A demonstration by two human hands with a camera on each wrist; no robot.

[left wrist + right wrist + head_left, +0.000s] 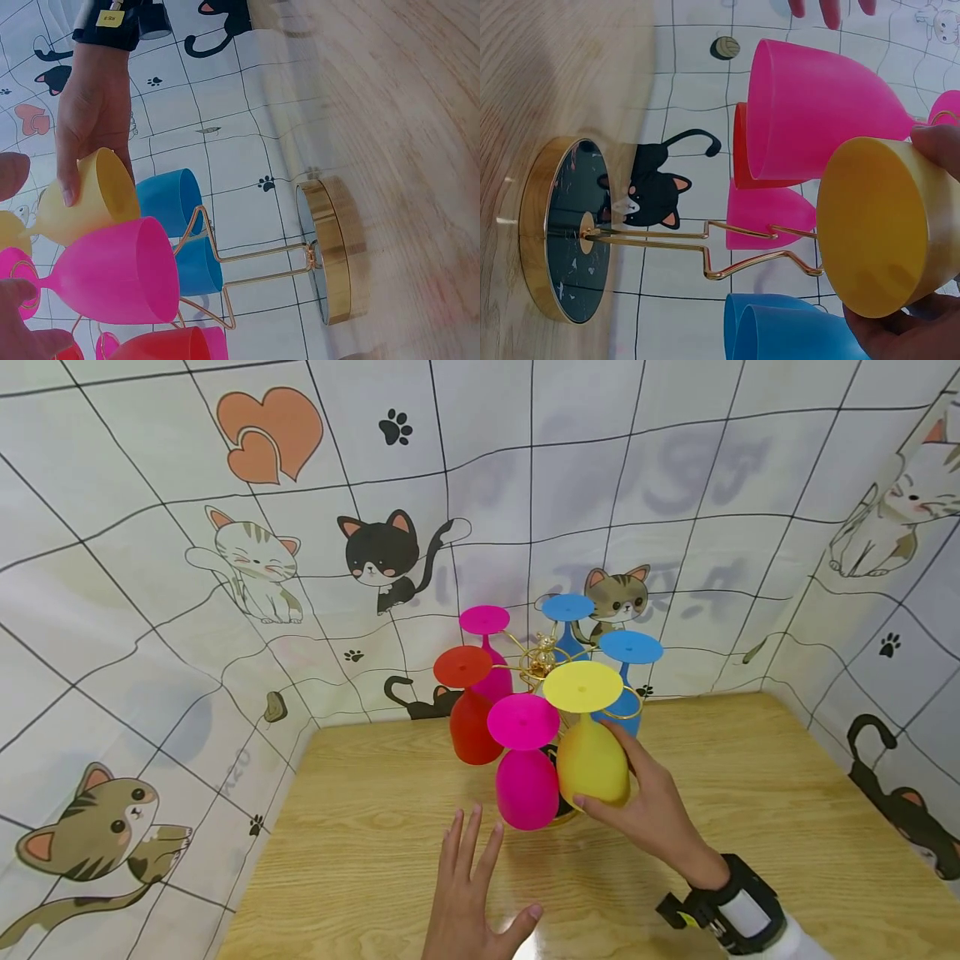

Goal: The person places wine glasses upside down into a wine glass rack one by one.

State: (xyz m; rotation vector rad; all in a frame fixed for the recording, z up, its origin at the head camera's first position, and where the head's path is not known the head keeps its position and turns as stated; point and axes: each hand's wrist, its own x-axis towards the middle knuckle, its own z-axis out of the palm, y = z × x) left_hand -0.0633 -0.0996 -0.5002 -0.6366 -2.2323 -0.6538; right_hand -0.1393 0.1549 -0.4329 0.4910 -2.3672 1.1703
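My right hand (651, 806) holds the yellow plastic goblet (592, 767) by its bowl, thumb on the near side. The goblet is upside down, its flat foot on top and its mouth downward. My left hand (468, 897) has its fingers spread, below and left of the front pink goblet (527, 789) in the head view. That pink goblet hangs inverted beside the yellow one. All around the gold wire rack (542, 662) hang others: a red goblet (476, 731), a second pink goblet (495, 677) and two blue ones, the nearer blue goblet (630, 647) right behind the yellow.
The rack stands on a round black base (577, 285) with a gold rim, on a wood-grain tabletop (360, 827). Behind and at both sides rises a white gridded sheet (495, 510) printed with cartoon cats. The rack is close to the back edge.
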